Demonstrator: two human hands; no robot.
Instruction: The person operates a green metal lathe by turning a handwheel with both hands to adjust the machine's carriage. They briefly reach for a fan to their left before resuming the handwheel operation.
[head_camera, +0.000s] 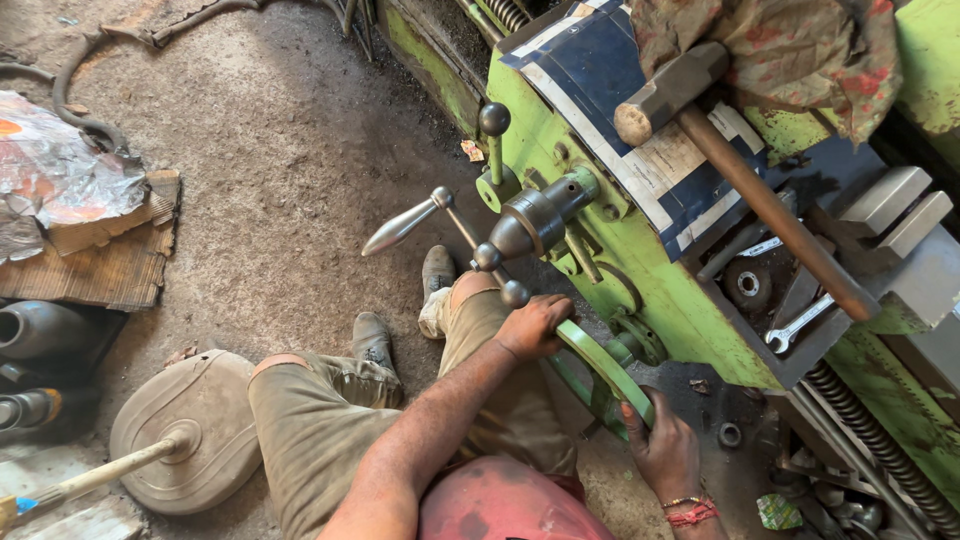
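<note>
Head view, looking down along a green-painted metal lathe carriage (640, 270). Both hands sit on the green round metal handwheel (600, 365) mounted low on the carriage front. Left hand (535, 325) grips the upper part of the wheel rim, fingers (552, 310) wrapped fully closed over it. Right hand (660, 445) holds the lower part of the same rim, fingers (632, 412) curled shut around the edge, thumb side toward the wheel.

Just above the handwheel: a steel capstan lever with ball ends and a tapered polished handle (440, 215). On top of the carriage: a large sledgehammer with a worn wooden shaft (750, 185), head toward the upper left. Beside its shaft, lower down, a small silver open-ended spanner (797, 325).

Away from the carriage, on the dirt floor (280, 150): the person's knees in khaki trousers, grey shoes (436, 272), and a tan rounded metal cover (195, 430).
</note>
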